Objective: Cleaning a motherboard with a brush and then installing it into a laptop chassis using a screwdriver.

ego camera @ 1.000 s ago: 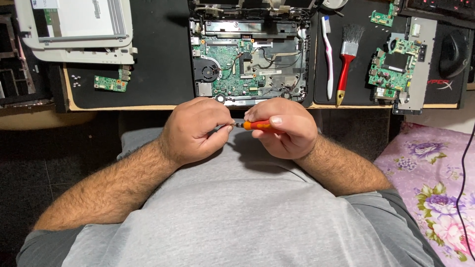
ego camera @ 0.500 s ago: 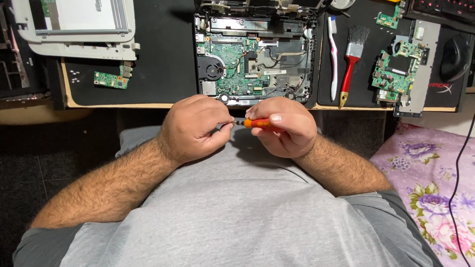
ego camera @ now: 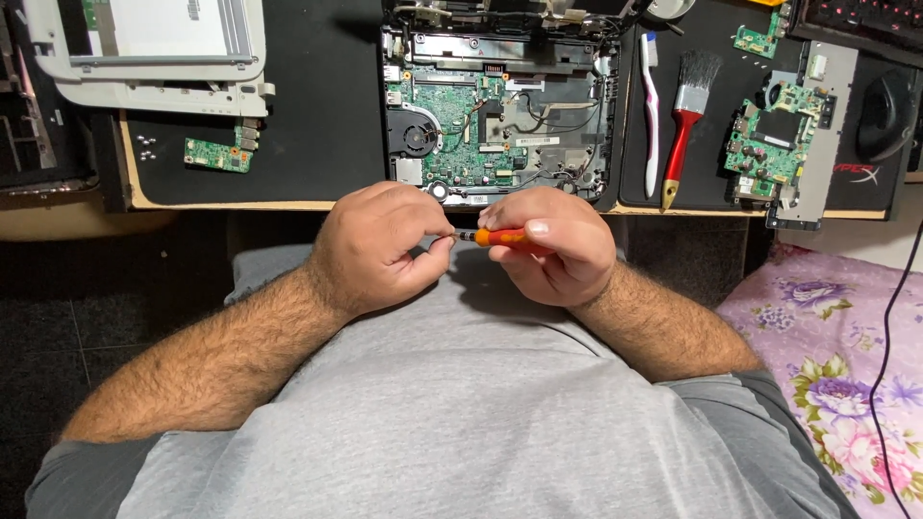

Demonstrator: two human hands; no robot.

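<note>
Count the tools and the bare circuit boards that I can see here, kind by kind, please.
Screwdriver, orange handle, in both hands: 1
Brushes: 2, a toothbrush and a red-handled paintbrush
Circuit boards: 4, at
Total: 7

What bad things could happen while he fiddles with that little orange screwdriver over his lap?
The left hand pinches the tip of the orange screwdriver, held by the right hand, above the lap, off the desk; a loosened bit might drop there. The tiny screws lie loose on the black mat and could roll away.
</note>
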